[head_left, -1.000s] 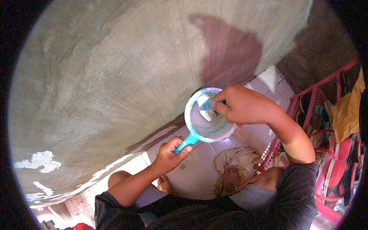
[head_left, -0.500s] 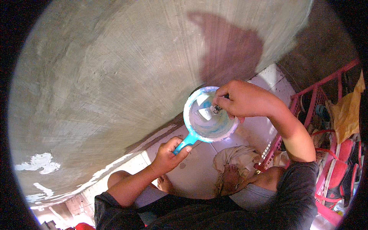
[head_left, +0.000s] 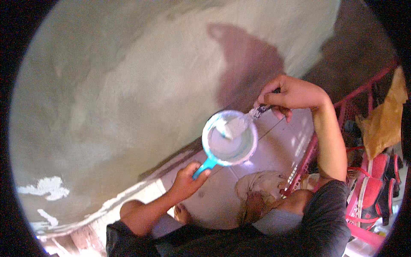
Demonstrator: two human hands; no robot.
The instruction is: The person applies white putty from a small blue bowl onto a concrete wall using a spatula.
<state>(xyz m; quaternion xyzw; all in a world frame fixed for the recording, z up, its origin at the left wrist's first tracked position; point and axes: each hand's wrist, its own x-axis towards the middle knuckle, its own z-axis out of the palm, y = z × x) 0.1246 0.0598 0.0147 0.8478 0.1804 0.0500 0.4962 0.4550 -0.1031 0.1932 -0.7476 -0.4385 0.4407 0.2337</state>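
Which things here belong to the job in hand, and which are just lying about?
In use:
blue-handled pan, in the left hand
scraper, in the right hand

Seemingly just lying about:
brown paper
red-and-black footwear
pink rack
crumpled cloth

A round, turquoise plastic dipper point(head_left: 205, 136) is held with its mouth facing up, its short handle pointing near and left; pale, whitish smears coat the rim and inner wall, letting only bits of the blue through. Over the far right of that rim slants a flat-bladed scraper with a dark, white-spattered handle point(head_left: 240, 123), the handle rising far and right, the pale-coated blade reaching down into the bowl. I can't tell from here whether its edge touches the bottom.
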